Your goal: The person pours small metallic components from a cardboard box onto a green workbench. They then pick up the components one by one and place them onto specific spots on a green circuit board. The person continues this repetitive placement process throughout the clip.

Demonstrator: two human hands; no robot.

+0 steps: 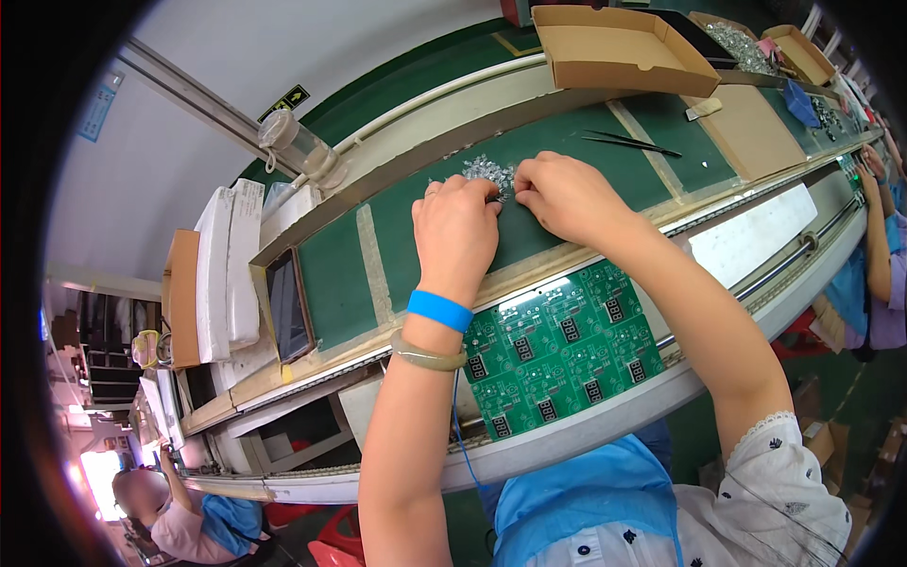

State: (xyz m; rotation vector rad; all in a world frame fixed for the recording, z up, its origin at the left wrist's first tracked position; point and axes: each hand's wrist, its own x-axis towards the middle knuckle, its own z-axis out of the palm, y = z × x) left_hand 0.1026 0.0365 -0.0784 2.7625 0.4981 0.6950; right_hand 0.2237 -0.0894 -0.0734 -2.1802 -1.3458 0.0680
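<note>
A pile of small silvery electronic components (487, 171) lies on the green mat (335, 283), with both my hands at its near edge. My left hand (456, 231), with a blue wrist strap (440, 310) and a bangle (427, 352) below it, curls its fingers at the left side of the pile. My right hand (567, 197) pinches thumb and forefinger together at the right side. What either hand's fingertips hold is too small to make out. Nearer me, a green circuit board panel (557, 354) with several black digit displays rests across the rails, between my forearms.
Black tweezers (631, 143) lie on the mat to the right. An open cardboard box (619, 47) stands at the back, near a blue bin (800, 104). A clear plastic cup (307, 151) and a dark tablet-like panel (288, 302) are at left. Co-workers (194, 520) sit at both ends.
</note>
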